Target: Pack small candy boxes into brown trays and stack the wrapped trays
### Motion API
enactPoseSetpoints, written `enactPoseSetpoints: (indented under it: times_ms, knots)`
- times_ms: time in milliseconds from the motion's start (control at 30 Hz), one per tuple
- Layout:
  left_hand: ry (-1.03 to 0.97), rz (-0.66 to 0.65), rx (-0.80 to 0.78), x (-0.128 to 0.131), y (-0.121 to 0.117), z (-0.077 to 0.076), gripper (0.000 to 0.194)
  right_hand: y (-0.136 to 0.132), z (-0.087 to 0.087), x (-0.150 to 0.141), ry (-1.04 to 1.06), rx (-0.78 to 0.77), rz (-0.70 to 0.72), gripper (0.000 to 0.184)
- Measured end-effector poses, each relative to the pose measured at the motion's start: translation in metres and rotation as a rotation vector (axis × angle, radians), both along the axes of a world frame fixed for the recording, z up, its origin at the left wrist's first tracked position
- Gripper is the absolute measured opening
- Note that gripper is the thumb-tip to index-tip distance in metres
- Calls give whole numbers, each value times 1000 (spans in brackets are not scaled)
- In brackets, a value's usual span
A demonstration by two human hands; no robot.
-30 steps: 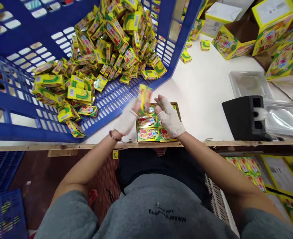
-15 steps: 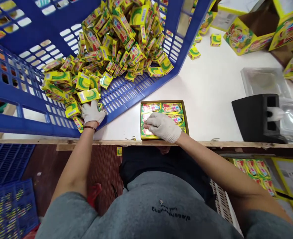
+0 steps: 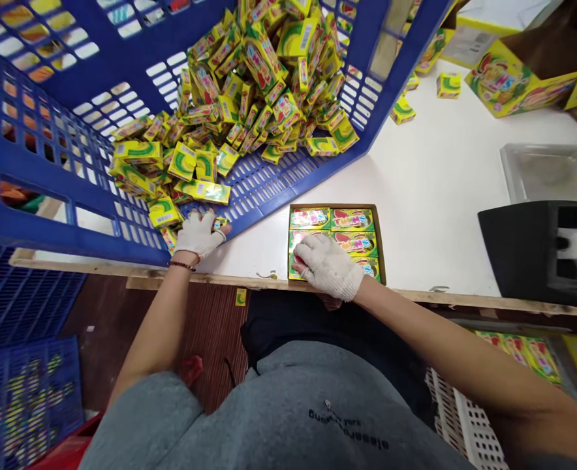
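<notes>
My left hand (image 3: 200, 235), in a white knit glove, is inside the near corner of a blue plastic basket (image 3: 283, 186). Its fingers are closed around a small yellow-green box (image 3: 218, 224), mostly hidden by the glove. Many like boxes (image 3: 264, 117) are heaped in the basket beyond it. My right hand (image 3: 328, 266), gloved too, lies over the left side of a shallow carton tray (image 3: 381, 251) filled with rows of these boxes. Its thumb and bent fingers close on a box at the tray's near left, which the hand largely covers.
A black dispenser-like block (image 3: 533, 251) and a clear plastic tray (image 3: 547, 171) stand on the white table (image 3: 440, 170) to the right. Open printed cartons (image 3: 518, 78) and a few loose boxes (image 3: 448, 85) sit farther back. A wooden strip (image 3: 430, 295) edges the table.
The view has shifted, so everything appears farther right. My left hand has drawn slightly back toward me, and a box beside its fingers has turned. My right hand stays on the tray.
</notes>
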State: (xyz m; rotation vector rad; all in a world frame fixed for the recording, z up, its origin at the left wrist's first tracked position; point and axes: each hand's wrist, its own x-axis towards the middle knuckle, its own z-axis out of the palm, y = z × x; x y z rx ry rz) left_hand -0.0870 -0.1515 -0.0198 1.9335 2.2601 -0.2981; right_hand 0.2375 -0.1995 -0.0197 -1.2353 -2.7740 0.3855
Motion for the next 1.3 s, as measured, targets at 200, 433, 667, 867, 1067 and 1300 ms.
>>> enactPoseSetpoints:
  times_ms: [200, 433, 667, 867, 1067, 1300]
  knots:
    - [-3, -165, -121, 0, -12, 3, 70, 5, 1, -3, 25, 0, -1, 23]
    - [-140, -179, -14, 0, -31, 1, 59, 10, -26, 15, 574, -73, -171, 29]
    - [-747, -68, 202, 30, -39, 23, 27, 23, -9, 15, 722, 36, -296, 37]
    - [-1139, -245, 356, 124, -18, 17, 29, 52, 13, 2, 644, 5, -187, 35]
    - [-666, -239, 638, 71, 28, -26, 36, 60, -9, 18, 531, -134, -375, 22]
    - [-457, -140, 588, -16, 78, -34, 25, 39, -20, 2, 345, 11, -352, 18]
